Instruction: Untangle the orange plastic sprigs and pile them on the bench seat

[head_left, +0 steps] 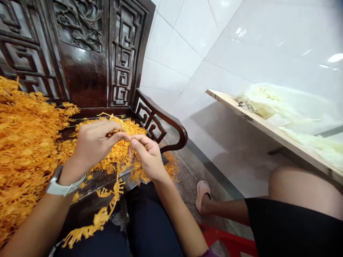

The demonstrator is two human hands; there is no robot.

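Pinching 1 orange strand w/ both hands, tips nearly meeting over the seat. L hand: thumb & forefinger closed on its upper part, a few loose threads poking up by the knuckles. R hand: thumb & forefinger pressed tog. on the same strand, right up against the L tips; exact bit btwn them is hidden, can't make it out. Strand's 1 long tail hangs below my fingers, past the seat's front edge, w/ its low end over my L thigh. 1 watch, pale strap, on my L wrist.

2 orange piles: 1 big pile at far L, heaped high; 1 low pile on the seat, under & behind my hands. Too many pcs to count in either. Seat is dark wood, w/ 3 back panels in view (1 branch carving btwn 2 latticed ones) & 1 curved armrest on the R.

Off R, apart from me: 1 desk w/ pale stuff (can't count pcs) & 1 small wiry item nr its edge. Below it, 1 other person's leg in black shorts & 1 pink clog, plus 1 red thing at bottom.
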